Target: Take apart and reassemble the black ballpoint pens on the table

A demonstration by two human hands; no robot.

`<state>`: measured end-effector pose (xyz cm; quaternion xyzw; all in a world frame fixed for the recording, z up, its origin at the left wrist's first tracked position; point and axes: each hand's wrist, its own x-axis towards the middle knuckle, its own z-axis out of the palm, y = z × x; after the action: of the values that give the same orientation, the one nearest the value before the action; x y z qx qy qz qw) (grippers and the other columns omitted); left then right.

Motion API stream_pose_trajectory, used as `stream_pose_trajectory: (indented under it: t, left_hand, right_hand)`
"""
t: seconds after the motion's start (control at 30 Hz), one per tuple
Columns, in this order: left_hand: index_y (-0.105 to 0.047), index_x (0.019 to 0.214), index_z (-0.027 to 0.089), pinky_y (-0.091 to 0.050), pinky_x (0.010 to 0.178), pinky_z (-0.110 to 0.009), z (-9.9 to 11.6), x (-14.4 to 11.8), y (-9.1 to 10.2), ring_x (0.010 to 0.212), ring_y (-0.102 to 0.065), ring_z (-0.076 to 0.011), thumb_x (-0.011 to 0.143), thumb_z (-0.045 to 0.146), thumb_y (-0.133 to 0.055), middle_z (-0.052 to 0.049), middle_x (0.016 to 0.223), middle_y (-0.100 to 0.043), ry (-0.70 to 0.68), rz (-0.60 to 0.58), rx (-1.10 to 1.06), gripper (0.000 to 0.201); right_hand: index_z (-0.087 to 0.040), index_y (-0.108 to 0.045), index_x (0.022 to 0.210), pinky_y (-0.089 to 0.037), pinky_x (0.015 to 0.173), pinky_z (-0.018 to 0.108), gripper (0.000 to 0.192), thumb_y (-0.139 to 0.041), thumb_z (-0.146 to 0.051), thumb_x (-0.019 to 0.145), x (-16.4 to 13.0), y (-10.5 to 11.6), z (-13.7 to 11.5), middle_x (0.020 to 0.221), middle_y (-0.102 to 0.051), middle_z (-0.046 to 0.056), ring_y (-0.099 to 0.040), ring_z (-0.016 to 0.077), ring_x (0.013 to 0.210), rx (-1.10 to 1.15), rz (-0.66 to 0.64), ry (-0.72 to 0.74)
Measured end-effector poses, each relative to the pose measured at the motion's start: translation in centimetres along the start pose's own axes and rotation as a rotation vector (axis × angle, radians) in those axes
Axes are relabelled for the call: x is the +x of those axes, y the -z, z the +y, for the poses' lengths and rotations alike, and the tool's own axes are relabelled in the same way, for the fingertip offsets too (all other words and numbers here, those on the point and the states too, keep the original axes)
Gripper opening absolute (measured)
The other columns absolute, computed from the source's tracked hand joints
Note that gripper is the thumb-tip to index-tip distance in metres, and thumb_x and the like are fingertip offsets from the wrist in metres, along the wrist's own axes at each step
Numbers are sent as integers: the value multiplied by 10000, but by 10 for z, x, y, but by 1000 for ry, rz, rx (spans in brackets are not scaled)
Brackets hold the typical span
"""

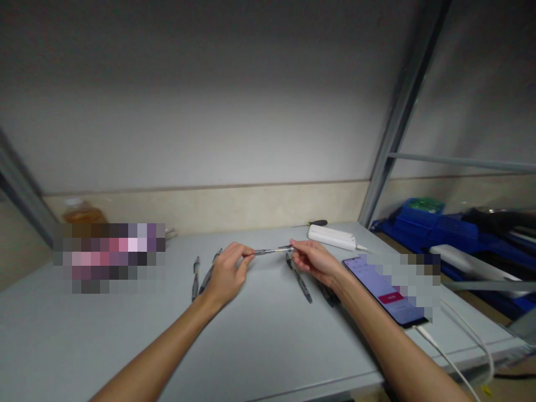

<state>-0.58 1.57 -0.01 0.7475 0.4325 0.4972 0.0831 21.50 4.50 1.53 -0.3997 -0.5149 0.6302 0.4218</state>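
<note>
I have both hands up near the middle of the frame, working one pen between them. My left hand has its thumb and forefinger pinched shut on the pen's left end, the other fingers curled loosely under. My right hand pinches the right end the same way, fingertips closed tight on it. The pen lies level and lifted just clear of the table, spanning the gap between the two grips, which I judge lets each hand twist or pull against the other.

Two more pens lie on the table just left of my left hand, side by side. Another pen lies below my right hand, slanting down to the right, with a further dark one partly hidden under my wrist. They stay within easy reach.

A phone with a lit screen rests right of my right forearm, a white cable running off its lower end. A white block sits behind my right hand.
</note>
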Motion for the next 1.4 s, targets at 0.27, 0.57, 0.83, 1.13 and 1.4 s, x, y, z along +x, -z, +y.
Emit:
stream_pose_trajectory:
  t: [0.27, 0.57, 0.83, 1.13, 1.4]
  left_hand:
    - [-562, 769, 189, -437, 662, -267, -13, 4, -4, 674, -605, -154, 756, 315, -559, 3, 656, -636, 353, -60, -332, 126]
    - [-533, 713, 182, -448, 657, -267, -2, 3, -3, 661, -606, -144, 739, 301, -528, 12, 639, -637, 382, -71, -241, 123]
    - [-571, 815, 167, -447, 682, -248, 5, -1, -7, 710, -611, -143, 796, 345, -527, -18, 738, -669, 233, -270, -176, 185]
    - [-594, 938, 172, -393, 880, -370, 4, -1, -5, 998, -503, -221, 865, 319, -439, -77, 969, -624, 104, -325, 552, 226]
    - [-476, 1192, 179, -433, 763, -527, -13, -1, 3, 1099, -417, -341, 870, 394, -337, -172, 1219, -465, 555, -412, 1021, 411]
  right_hand:
    - [-114, -619, 823, -411, 487, 226, 351, -704, -396, 632, 3, -4, 5, 563, -603, 2, -511, 88, 466, -251, 75, 228]
    - [-116, -605, 716, -362, 446, 200, 332, -672, -438, 670, -2, -3, 1, 519, -580, -8, -476, 69, 431, -279, 8, 170]
    - [-135, -596, 660, -397, 476, 191, 335, -699, -453, 648, 3, -3, 3, 608, -587, 8, -526, 90, 550, -60, 167, 280]
    - [-216, -519, 1047, -401, 433, 194, 430, -659, -418, 695, 1, -4, -4, 567, -533, -64, -492, 80, 451, 127, 367, 412]
    - [-248, -491, 941, -134, 327, 118, 332, -647, -402, 692, -1, -2, -9, 542, -415, -98, -265, 17, 351, 265, 399, 406]
